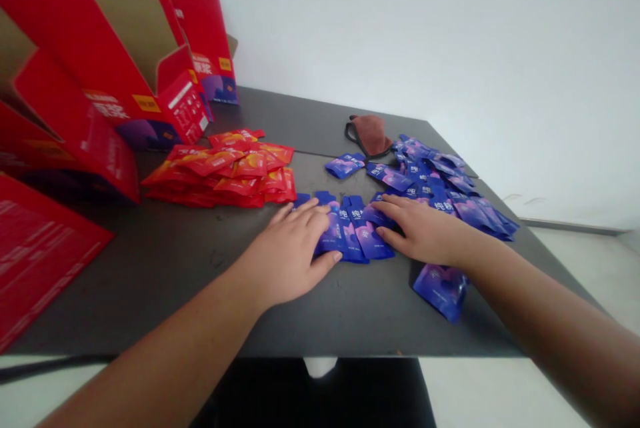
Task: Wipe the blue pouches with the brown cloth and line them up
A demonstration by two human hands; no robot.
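Note:
A short row of overlapping blue pouches [353, 231] with purple-pink print lies flat on the table between my hands. My left hand [295, 248] rests palm down over the row's left end, its fingers stretched out and thumb apart. At the right end, my right hand [417, 225] touches a blue pouch [380, 211] with its fingertips, fingers extended and thumb spread. Beyond that hand is a loose pile of blue pouches [450, 181]. One blue pouch [443, 289] lies alone beneath my right wrist, and another pouch [345, 165] sits farther back.
A heap of red-orange pouches [230, 171] lies left of my hands. Open red cartons [145, 81] stand along the left side of the dark grey table [300, 328]. A brown face mask [371, 135] lies near the back, before a white wall.

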